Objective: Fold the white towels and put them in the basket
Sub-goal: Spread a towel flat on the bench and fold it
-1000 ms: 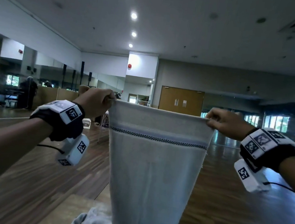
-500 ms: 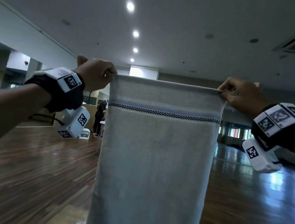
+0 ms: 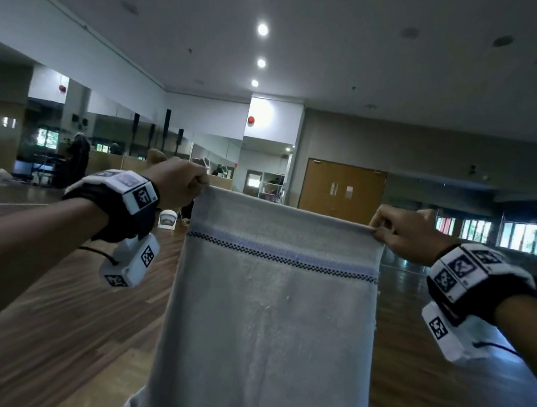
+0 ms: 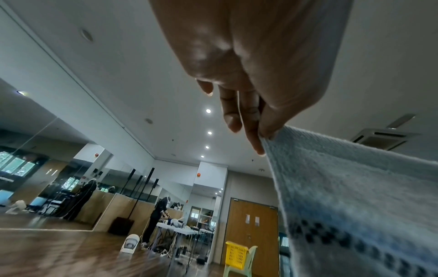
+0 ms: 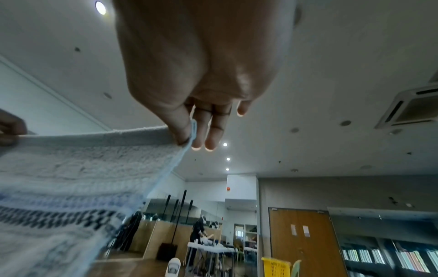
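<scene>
While left hand (image 3: 177, 183) and right hand (image 3: 401, 233) pinch top corners, towel (image 3: 267, 320) hangs lengthwise (striped end up).

The room is dim. Small round ceiling lights (image 3: 263, 29) glow bright. The floor (image 3: 55, 329) looks smeared and blurry. Straight walls bend near the picture edges.

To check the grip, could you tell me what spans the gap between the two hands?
The towel's top hem, stretched from left hand to right hand; clearest in the head view.
</scene>
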